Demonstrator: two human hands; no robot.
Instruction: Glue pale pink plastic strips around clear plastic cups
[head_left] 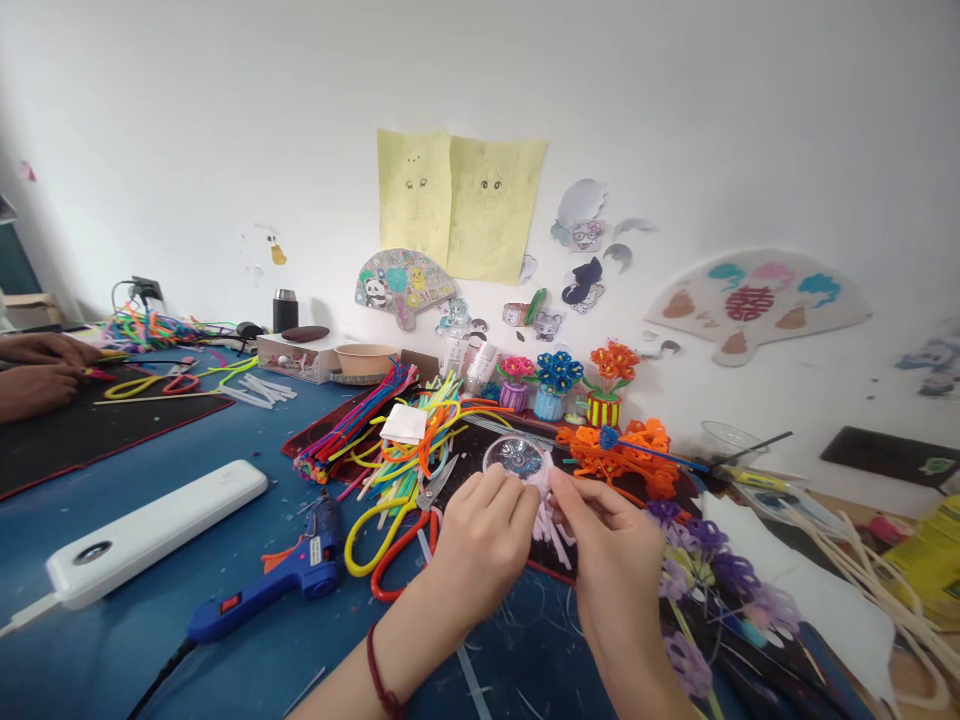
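My left hand [484,525] is closed, its curled fingertips meeting those of my right hand at a pale pink fuzzy pipe cleaner [546,480]. Thumb and forefinger of my right hand [615,555] pinch this same pipe cleaner. Several short pale pink pieces [551,540] lie on the dark mat just below the fingertips. A clear round plastic dish [517,455] sits right behind my left fingers. Scissors [405,530] with yellow and red handles lie beside my left hand, blades half apart. My left fingertips are partly hidden behind the knuckles.
A blue glue gun [277,580] and a white power bank [157,530] lie left. Bundled pipe cleaners [360,425] stand behind the scissors. Orange flowers [637,455] and purple flowers [731,575] lie right. Potted flowers [559,385] line the wall. Another person's hands [45,370] work far left.
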